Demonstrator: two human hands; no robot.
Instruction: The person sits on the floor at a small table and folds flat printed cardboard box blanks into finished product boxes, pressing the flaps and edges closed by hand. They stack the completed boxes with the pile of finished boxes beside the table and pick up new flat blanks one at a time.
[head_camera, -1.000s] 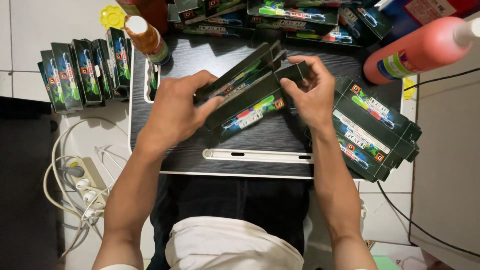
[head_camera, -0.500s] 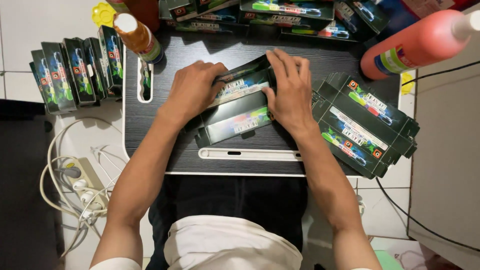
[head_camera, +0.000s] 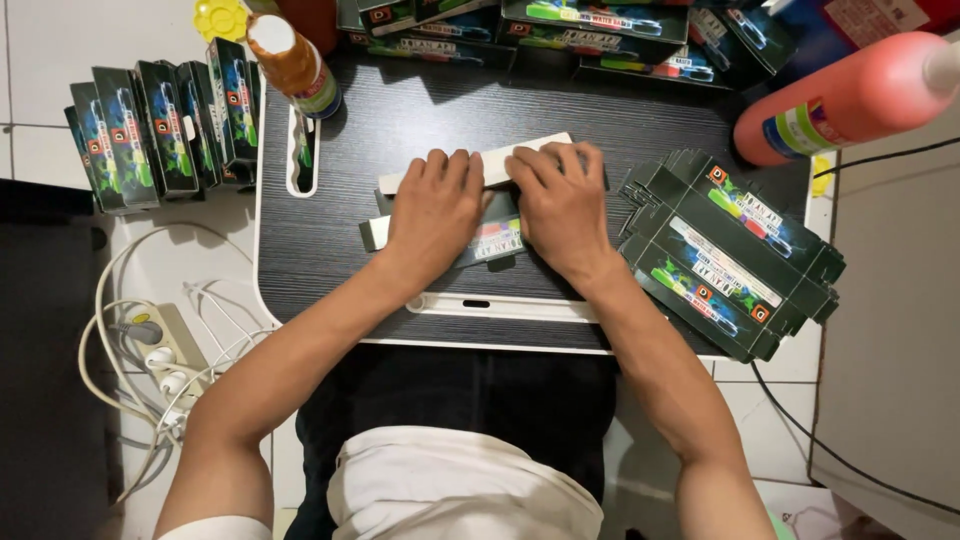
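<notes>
A flattened dark printed carton (head_camera: 497, 238) lies on the black lap table (head_camera: 330, 240), its pale inner flap turned up along the far edge. My left hand (head_camera: 437, 212) presses flat on its left half, fingers together. My right hand (head_camera: 561, 200) presses on its right half, fingertips on the pale flap. Both hands cover most of the carton.
A stack of flat dark cartons (head_camera: 730, 258) sits at the table's right edge. Assembled boxes stand in a row at left (head_camera: 160, 130) and along the back (head_camera: 560, 25). An orange bottle (head_camera: 850, 95) lies at right, a smaller capped bottle (head_camera: 293, 62) at back left. A power strip and cables (head_camera: 150, 345) lie on the floor.
The carton was held up between both hands a second ago. It has come down onto the table, and both hands now press it flat.
</notes>
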